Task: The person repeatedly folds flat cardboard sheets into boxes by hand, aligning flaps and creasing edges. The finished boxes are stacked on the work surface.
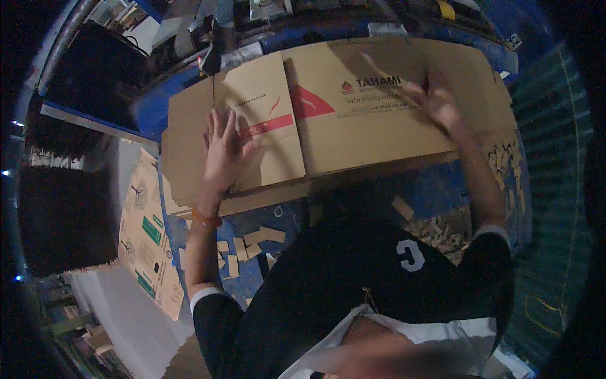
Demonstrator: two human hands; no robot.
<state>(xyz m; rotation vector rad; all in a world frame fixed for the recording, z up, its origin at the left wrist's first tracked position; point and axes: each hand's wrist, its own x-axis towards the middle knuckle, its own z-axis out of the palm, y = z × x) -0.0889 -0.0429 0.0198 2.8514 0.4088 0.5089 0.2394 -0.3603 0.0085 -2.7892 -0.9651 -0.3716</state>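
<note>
A flat brown cardboard sheet [391, 132] with a red printed shape and dark lettering lies across a blue work surface in front of me. A slit divides off its left panel [265, 151], which carries a red band. Beneath it show the edges of more cardboard layers. My left hand [224, 148] rests on the left panel, fingers spread, holding nothing. Over the right part of the sheet is my right hand [440, 104], its fingers apart and partly smeared. Whether it touches the cardboard, I cannot tell.
Beyond the sheet runs a blue machine frame [328, 35] with metal parts. Small cardboard offcuts [252, 240] litter the blue surface, with more scraps [505, 164] at the right. Printed cardboard [148, 234] with green blocks lies at the left. A green corrugated panel [555, 189] stands far right.
</note>
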